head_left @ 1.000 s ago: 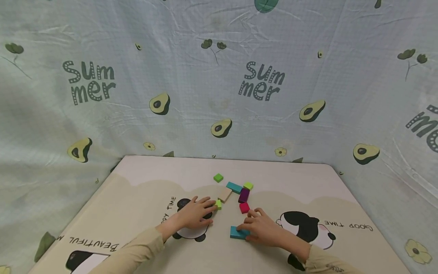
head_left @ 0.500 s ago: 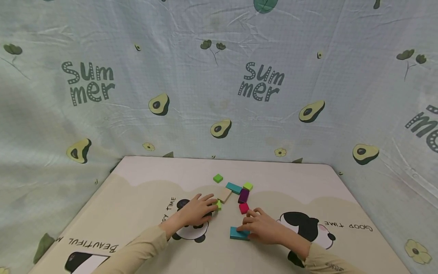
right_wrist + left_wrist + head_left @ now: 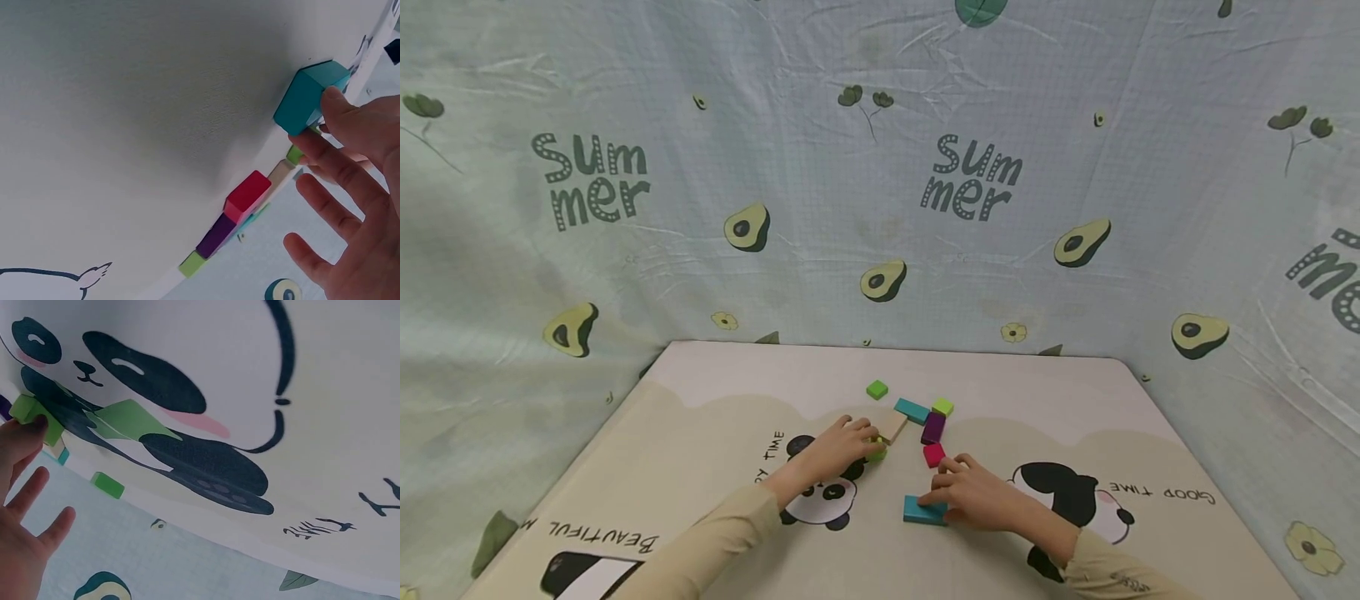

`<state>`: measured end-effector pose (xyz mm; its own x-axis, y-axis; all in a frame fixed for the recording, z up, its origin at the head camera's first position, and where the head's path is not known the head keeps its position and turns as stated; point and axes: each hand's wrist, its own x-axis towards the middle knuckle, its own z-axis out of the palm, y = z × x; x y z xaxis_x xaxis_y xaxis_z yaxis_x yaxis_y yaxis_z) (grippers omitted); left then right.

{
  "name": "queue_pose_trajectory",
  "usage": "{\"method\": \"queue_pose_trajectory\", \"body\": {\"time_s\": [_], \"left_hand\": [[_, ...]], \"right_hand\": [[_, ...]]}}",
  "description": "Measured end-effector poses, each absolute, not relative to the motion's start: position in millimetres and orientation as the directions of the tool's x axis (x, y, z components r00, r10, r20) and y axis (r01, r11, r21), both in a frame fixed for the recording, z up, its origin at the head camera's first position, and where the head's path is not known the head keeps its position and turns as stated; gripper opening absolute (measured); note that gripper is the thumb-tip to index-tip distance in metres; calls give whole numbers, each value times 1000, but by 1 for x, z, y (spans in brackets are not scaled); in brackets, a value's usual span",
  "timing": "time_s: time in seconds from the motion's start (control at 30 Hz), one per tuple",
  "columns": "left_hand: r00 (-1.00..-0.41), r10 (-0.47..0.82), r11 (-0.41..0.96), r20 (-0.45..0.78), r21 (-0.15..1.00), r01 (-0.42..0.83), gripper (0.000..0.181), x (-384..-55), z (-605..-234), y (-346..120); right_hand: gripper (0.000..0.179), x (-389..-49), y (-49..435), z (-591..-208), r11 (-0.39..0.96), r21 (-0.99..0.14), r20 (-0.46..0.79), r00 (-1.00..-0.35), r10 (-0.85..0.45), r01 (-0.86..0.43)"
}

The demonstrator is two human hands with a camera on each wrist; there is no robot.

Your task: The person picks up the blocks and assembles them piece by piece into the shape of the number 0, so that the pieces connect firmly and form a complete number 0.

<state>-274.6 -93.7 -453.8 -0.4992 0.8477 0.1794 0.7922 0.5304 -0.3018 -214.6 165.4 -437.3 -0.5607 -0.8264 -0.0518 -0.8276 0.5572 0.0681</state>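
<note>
My left hand (image 3: 842, 442) pinches a light green block (image 3: 37, 415) between thumb and finger, its other fingers spread apart. This block lies at the near left end of a curved row. My right hand (image 3: 976, 498) grips a long teal block (image 3: 306, 97), thumb on one face and index finger along another, with its remaining fingers extended. In the head view the teal block lies nearer than the row. A tan block (image 3: 892, 426), a second teal block (image 3: 912, 410), a yellow-green block (image 3: 943, 407), a purple block (image 3: 933, 428) and a pinkish-red block (image 3: 934, 455) form the rest of the curve.
A separate green block (image 3: 877, 389) lies beyond the row. The table (image 3: 722, 367) has a printed cover with panda and dog drawings. Behind and beside it hangs a pale curtain (image 3: 812, 167) with avocado prints.
My left hand has shifted slightly forward and right, from lying flat beside the light green block to pinching it. My right hand and its teal block have stayed put.
</note>
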Motion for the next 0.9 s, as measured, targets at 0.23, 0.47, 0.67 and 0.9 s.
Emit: {"method": "queue_pose_trajectory", "body": {"time_s": [0.23,0.47,0.67,0.9], "left_hand": [[-469,858,514,211,-360,778,26,-278,-454,-92],[-463,863,505,202,-294,811,23,-274,-448,-90],[-439,879,476,186,-306,824,21,-270,-447,-92],[-428,884,468,189,-330,820,23,-265,-446,-95]], "right_hand": [[39,-214,164,-437,557,73,-52,-560,-827,-828],[39,-214,165,-437,564,59,-51,-567,-822,-823],[39,-213,166,-438,568,50,-46,-570,-821,-822],[39,-214,166,-440,571,41,-44,-573,-819,-820]]}}
